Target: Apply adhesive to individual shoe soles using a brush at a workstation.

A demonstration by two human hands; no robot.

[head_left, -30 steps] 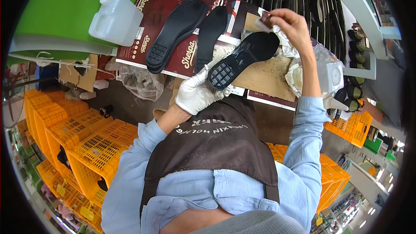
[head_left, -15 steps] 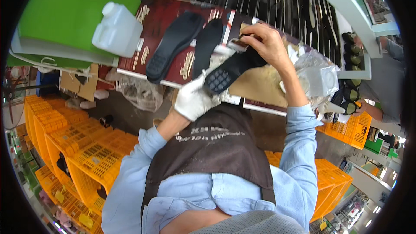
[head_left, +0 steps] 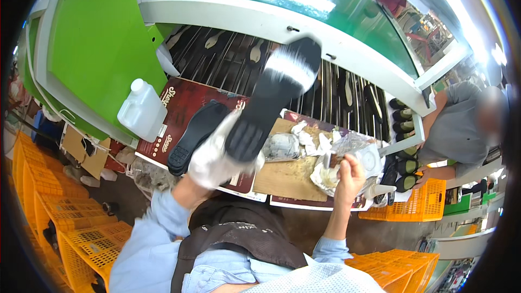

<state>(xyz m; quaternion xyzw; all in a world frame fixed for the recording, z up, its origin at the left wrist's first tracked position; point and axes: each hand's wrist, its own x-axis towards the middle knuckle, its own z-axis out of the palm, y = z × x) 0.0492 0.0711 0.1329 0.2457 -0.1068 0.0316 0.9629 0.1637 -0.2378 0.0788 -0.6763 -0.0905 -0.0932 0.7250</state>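
Workshop: a green-topped conveyor point(head_left: 374, 38) with a white frame crosses the upper view, soles lying on it; below it I see a dark slatted rack point(head_left: 230, 68) bearing pale and dark pieces.
Left flank: a bright green panel point(head_left: 97, 49) stands beside the bench; orange crates point(head_left: 103, 239) are stacked lower down.
Work surface: dark red printed cardboard point(head_left: 217, 93), partly covered by a stained tan board point(head_left: 287, 182).
Raised sole point(head_left: 260, 100): black, held above the cardboard and rack, toe end pointing up and away; its heel end shows a blocky grid. A bright white patch crosses the forefoot; coating or glare, I cannot tell.
Left hand point(head_left: 213, 163): white-gloved, closed around the heel end of the raised sole, with fingers showing along both edges.
Right hand point(head_left: 351, 176): bare, well apart from the sole; thumb and fingers are drawn into a pinch on a small brownish piece point(head_left: 334, 159), too small to identify.
Lying soles point(head_left: 201, 127): black, on the cardboard, partly behind the glove.
Near the right hand: crumpled white scraps point(head_left: 306, 144), a clear plastic container point(head_left: 372, 160) and a white nozzle point(head_left: 382, 190).
Jug point(head_left: 142, 114): translucent, upright at the cardboard's left end.
Co-worker point(head_left: 456, 130): grey-shirted, at right, beside a row of shoes point(head_left: 406, 168).
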